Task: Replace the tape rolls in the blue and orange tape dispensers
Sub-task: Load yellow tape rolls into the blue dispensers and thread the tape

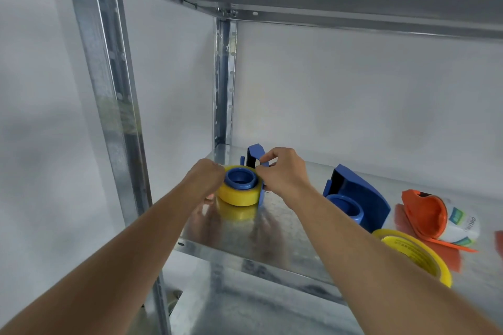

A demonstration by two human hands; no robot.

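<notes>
A: Galvanised steel shelf (272, 231), shiny, set in a metal rack. What sits at its left end?

B: Blue plastic tape dispenser (254, 158), lying flat, with a yellow tape roll (239, 196) seated on its blue round hub (241, 178).

A: Hands?

B: Left hand (205, 177) cups the roll's left side, fingers curled round it. Right hand (283, 171) pinches something at the roll's upper right edge, thumb and forefinger closed (the tape end, perhaps; too small to tell).

A: Further right?

B: Second blue plastic dispenser (359, 198), hub bare. Loose yellow tape roll (419, 255) near the shelf's front edge. Orange plastic dispenser (427, 215) beside a white labelled roll (462, 223).
</notes>
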